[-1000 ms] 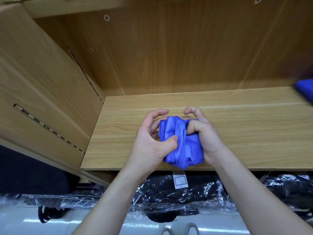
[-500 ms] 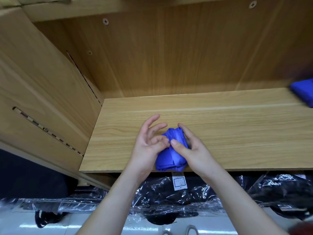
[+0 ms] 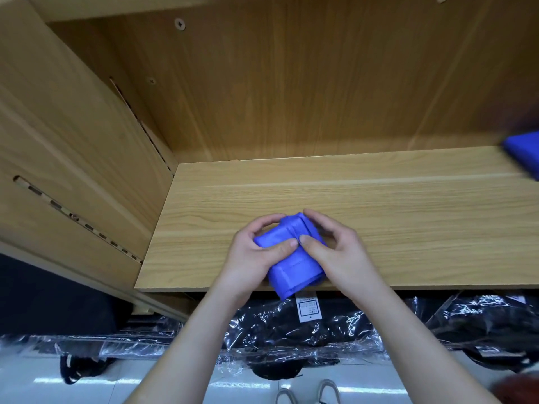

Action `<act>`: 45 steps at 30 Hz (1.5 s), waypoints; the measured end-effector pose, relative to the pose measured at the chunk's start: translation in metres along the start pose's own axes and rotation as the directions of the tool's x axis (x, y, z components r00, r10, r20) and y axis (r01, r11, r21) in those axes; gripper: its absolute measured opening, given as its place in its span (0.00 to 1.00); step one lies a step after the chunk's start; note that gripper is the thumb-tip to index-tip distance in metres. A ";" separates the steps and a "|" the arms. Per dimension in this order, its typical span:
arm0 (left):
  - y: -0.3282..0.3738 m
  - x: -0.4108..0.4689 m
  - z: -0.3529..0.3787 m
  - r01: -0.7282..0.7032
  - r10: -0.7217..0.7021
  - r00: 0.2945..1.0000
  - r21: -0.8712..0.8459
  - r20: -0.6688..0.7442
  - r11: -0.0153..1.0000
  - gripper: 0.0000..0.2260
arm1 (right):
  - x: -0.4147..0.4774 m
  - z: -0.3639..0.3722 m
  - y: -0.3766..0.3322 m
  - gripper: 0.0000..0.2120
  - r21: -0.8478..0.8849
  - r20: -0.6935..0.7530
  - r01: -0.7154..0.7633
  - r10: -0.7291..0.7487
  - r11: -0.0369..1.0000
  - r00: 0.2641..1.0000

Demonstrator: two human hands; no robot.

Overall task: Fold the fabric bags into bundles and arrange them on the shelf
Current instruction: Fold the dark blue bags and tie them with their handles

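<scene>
Fabric bag (image 3: 294, 266), blue, folded into a squarish bundle at the shelf's (image 3: 408, 228) 6 o'clock edge.
Left hand (image 3: 250, 260) and right hand (image 3: 341, 258) pinch it, thumbs tip to tip; white tag (image 3: 309, 309) below, print unreadable.

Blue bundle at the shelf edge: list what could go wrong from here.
1. The blue bundle reaches past the front edge of the shelf; released there, it may drop onto the plastic-wrapped black packs below.
2. The left hand and right hand pinch the folds together; the fabric may spring open once they let go.
</scene>
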State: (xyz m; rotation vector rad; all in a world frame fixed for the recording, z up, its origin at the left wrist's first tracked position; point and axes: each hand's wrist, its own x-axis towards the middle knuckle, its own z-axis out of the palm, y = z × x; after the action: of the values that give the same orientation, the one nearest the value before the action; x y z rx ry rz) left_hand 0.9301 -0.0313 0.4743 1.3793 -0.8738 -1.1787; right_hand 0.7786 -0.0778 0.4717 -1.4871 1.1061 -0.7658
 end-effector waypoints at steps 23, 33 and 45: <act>-0.012 -0.005 0.014 -0.081 0.092 0.995 0.213 -0.041 0.974 0.12 | 0.021 -0.016 -0.014 0.04 -0.442 -0.008 0.066 -0.078 0.894 0.997; -0.012 0.007 0.024 -0.035 0.074 0.996 0.506 -0.057 0.862 0.13 | 0.020 -0.012 -0.008 0.08 -0.306 -0.039 0.099 -0.116 0.947 0.993; -0.001 0.017 0.023 0.070 -0.060 0.997 0.624 -0.038 0.778 0.06 | 0.013 -0.018 0.001 0.10 -0.424 0.158 0.262 -0.214 0.867 0.964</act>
State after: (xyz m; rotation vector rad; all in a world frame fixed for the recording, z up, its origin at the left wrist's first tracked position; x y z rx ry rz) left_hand 0.9124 -0.0534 0.4717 1.9646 -1.2898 -0.9539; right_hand 0.7668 -0.0963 0.4729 -2.0586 1.0709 -0.6135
